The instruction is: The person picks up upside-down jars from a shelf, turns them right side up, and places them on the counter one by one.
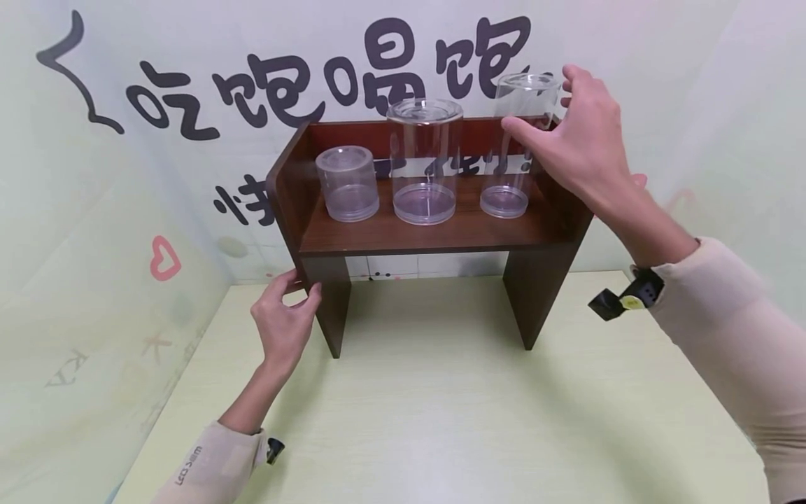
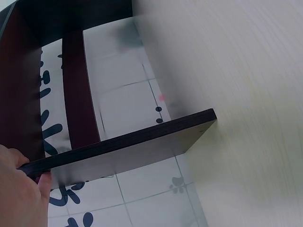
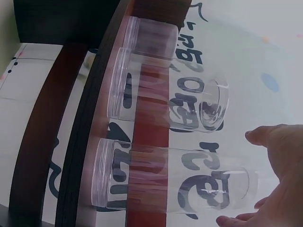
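A dark brown wooden shelf (image 1: 403,241) stands on the table. My left hand (image 1: 285,311) grips the front edge of its left side panel (image 2: 137,146), thumb on one face and fingers on the other. Three clear cylindrical jars stand on the shelf board, lid-like bands at the bottom: a short jar (image 1: 348,183) at left, a tall wide jar (image 1: 425,161) in the middle, a tall slim jar (image 1: 506,164) at right. Around the slim jar's upper end my right hand (image 1: 582,136) is spread, thumb and fingers on opposite sides. In the right wrist view a gap shows between thumb and jar.
The pale table top (image 1: 428,420) stretches in front of the shelf. Behind it hangs a light wall covering (image 1: 189,42) with large dark characters. The shelf's right side panel (image 1: 541,294) stands below my right forearm. A black wrist camera (image 1: 607,304) juts from the right sleeve.
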Action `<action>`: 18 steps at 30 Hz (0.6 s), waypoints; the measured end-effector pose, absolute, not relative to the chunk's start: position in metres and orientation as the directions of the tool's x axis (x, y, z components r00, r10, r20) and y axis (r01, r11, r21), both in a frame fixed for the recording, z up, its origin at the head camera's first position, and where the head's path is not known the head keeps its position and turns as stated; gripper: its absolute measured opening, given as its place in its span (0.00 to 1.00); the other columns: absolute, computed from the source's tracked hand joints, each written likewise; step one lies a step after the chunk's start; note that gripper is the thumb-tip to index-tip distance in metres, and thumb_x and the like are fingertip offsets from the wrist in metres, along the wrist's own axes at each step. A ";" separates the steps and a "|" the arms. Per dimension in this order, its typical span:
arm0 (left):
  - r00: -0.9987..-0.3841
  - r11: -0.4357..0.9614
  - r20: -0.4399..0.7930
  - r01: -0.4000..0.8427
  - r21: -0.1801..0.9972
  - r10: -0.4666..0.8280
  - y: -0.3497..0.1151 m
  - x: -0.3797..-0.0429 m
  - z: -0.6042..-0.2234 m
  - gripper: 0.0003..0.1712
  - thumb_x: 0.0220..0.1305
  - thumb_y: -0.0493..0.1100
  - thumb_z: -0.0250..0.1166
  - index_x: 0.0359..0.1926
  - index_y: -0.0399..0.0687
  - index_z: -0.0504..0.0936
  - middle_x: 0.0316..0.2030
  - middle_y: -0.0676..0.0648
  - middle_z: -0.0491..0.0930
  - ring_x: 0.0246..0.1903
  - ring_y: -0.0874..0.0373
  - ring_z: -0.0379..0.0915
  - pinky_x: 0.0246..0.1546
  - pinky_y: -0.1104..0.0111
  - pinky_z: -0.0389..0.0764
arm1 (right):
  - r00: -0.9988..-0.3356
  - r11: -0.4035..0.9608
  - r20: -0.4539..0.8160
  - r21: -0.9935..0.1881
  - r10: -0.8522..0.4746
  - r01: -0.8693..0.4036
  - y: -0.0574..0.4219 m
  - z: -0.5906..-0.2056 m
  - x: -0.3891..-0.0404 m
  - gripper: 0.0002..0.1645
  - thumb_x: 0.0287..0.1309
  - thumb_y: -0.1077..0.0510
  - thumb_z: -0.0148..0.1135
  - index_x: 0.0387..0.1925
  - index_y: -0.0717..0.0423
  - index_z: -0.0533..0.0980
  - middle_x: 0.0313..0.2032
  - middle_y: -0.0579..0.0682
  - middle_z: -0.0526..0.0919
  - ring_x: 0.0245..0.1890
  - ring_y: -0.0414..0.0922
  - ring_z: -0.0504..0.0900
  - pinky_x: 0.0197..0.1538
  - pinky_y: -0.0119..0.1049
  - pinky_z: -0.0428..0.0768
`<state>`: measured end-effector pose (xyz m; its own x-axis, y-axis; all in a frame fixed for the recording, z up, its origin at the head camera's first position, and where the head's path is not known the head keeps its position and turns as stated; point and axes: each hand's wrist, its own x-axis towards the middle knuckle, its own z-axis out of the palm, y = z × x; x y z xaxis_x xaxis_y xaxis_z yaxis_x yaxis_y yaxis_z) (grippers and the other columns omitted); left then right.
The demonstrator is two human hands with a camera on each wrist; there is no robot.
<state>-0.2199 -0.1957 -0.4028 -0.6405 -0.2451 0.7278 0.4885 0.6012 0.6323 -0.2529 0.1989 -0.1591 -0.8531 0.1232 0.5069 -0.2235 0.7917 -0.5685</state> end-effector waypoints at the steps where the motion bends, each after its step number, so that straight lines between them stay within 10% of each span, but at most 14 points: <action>1: -0.639 0.602 0.729 0.489 0.632 -0.246 -0.196 -0.220 -0.403 0.16 0.61 0.31 0.75 0.50 0.32 0.88 0.44 0.35 0.90 0.40 0.38 0.89 0.38 0.90 0.76 | -0.854 0.791 0.504 -0.571 0.127 -0.219 0.197 -0.159 -0.255 0.60 0.62 0.33 0.68 0.83 0.57 0.55 0.77 0.58 0.66 0.76 0.53 0.65 0.78 0.46 0.67; 18: -0.620 0.594 0.740 0.501 0.629 -0.261 -0.194 -0.221 -0.404 0.15 0.60 0.30 0.75 0.49 0.31 0.88 0.43 0.35 0.90 0.37 0.38 0.89 0.36 0.90 0.77 | -0.863 0.777 0.473 -0.606 0.177 -0.172 0.188 -0.161 -0.281 0.55 0.65 0.35 0.65 0.82 0.55 0.56 0.74 0.56 0.71 0.70 0.51 0.77 0.71 0.42 0.77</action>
